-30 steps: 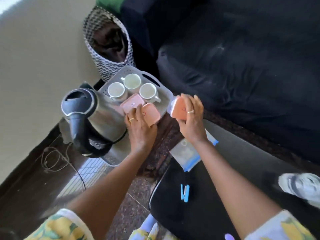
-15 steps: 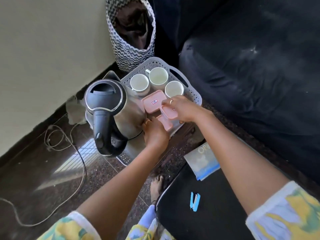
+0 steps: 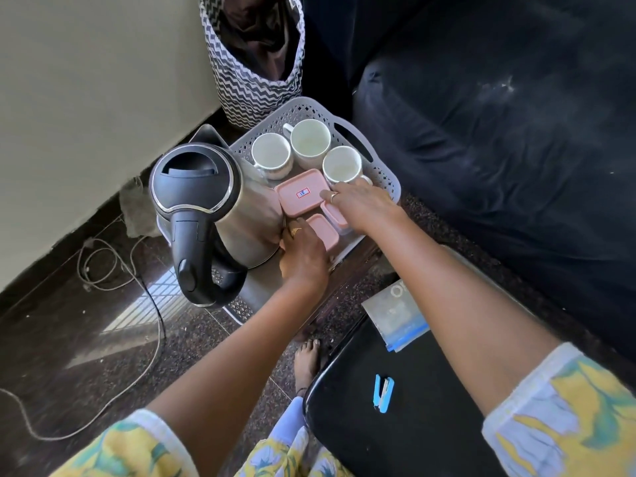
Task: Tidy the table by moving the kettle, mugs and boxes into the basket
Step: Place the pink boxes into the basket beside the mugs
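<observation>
I see the grey perforated basket on the dark floor, between the cream wall and the dark sofa. It holds all task items. The steel kettle with its black lid and handle stands upright at the basket's left end. Three white mugs stand upright and grouped at the far end. The large pink box, bearing a small label, lies flat just in front of the mugs. Two small pink boxes sit side by side at the near edge.

My left hand rests with fingers curled between the kettle base and the nearer small box; I cannot tell whether it grips anything. My right hand lies fingers-down over the farther small box, fingertips touching the large box's edge; it appears to press rather than pinch.

The black table at lower right carries a blue stapler and a clear pouch.
</observation>
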